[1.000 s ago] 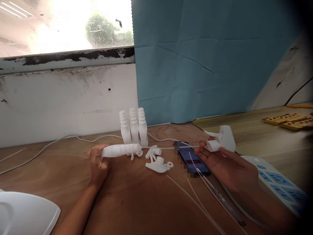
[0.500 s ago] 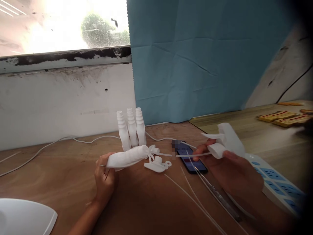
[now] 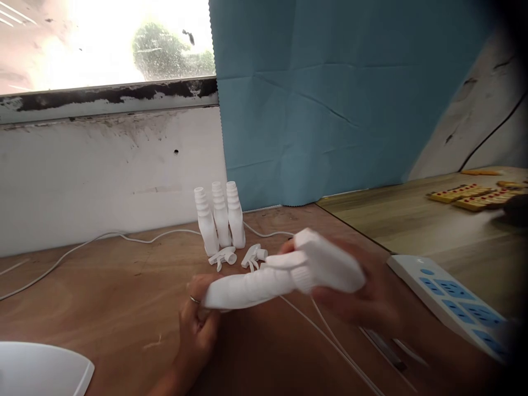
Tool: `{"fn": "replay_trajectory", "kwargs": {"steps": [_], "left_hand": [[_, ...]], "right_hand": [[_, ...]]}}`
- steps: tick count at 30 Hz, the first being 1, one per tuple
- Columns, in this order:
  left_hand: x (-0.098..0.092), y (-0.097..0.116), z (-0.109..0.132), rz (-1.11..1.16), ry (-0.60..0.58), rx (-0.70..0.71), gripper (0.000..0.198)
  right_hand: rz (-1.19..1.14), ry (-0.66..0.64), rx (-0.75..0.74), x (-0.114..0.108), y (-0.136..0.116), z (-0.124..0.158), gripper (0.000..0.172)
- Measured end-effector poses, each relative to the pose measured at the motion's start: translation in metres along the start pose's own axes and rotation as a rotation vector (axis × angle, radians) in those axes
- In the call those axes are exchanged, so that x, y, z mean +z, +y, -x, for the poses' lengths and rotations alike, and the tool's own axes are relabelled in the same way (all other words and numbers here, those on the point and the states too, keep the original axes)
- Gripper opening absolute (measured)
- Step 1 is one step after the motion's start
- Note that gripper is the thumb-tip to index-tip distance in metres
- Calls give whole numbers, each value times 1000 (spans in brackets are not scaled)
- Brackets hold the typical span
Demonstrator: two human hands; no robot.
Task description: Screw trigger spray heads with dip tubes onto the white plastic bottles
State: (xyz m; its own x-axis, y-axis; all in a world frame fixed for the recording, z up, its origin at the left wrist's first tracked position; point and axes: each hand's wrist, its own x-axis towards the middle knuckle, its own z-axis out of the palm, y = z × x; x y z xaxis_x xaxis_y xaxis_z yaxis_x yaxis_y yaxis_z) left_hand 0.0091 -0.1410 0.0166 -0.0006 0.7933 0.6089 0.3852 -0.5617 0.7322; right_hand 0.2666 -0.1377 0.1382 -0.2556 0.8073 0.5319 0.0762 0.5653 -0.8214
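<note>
My left hand (image 3: 198, 319), a ring on one finger, is closed around the base of a white ribbed bottle (image 3: 247, 289) that lies sideways above the table. In my right hand (image 3: 367, 305) is a white trigger sprayer (image 3: 334, 264), blurred by motion. Its collar meets the mouth of the bottle; whether the threads have caught cannot be seen. The sprayer's dip tube is out of sight. Behind the hands, three similar white bottles (image 3: 220, 220) stand upright without tops. Two loose trigger sprayers, one at left (image 3: 223, 257) and one at right (image 3: 252, 256), lie before them.
Thin white tubes (image 3: 325, 335) lie on the wooden table near a slim clear tool (image 3: 383, 349). A power strip (image 3: 445, 300) sits at right, yellow blocks (image 3: 487, 199) farther back. White cable (image 3: 136, 240) runs along the wall; a white curved object (image 3: 41, 366) occupies the lower left.
My right hand has moved left with the sprayer, bringing it to the bottle's mouth; the tube has gone from sight. My left hand shifted slightly right and down. The phone is now hidden.
</note>
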Motion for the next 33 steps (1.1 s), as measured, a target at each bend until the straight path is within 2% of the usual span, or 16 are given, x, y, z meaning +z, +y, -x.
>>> {"fn": "replay_trajectory", "kwargs": {"steps": [2,6,9,16,18,21,25,27,30,33], "left_hand": [[8,11,8,192,-45,-171,31],[19,30,17,508,-228,-545,48],[22,35,17,605,-265,-639,59],[26,34,22,663,-300,-604,64],[29,34,26,667,-312,-577,59],[32,39,22,698,-304,-441,48],[22,66,-17,644,-118,-105,52],[11,89,-45,578,-56,-21,45],[-3,121,-77,483,-140,0,29],[-8,138,-89,420,-209,-26,12]], "right_hand": [[-29,-82,-20,10,-3,-7,19],[-248,-157,17,19,-2,-20,18],[-343,-270,37,25,1,-24,12],[-494,-404,127,47,8,-14,8],[-558,-440,161,51,11,-12,11],[-583,-422,144,54,15,-12,18],[-590,-422,87,53,16,-15,23],[-588,-412,77,53,16,-16,23],[-571,-402,67,52,17,-15,23],[-545,-402,55,52,18,-14,28]]}}
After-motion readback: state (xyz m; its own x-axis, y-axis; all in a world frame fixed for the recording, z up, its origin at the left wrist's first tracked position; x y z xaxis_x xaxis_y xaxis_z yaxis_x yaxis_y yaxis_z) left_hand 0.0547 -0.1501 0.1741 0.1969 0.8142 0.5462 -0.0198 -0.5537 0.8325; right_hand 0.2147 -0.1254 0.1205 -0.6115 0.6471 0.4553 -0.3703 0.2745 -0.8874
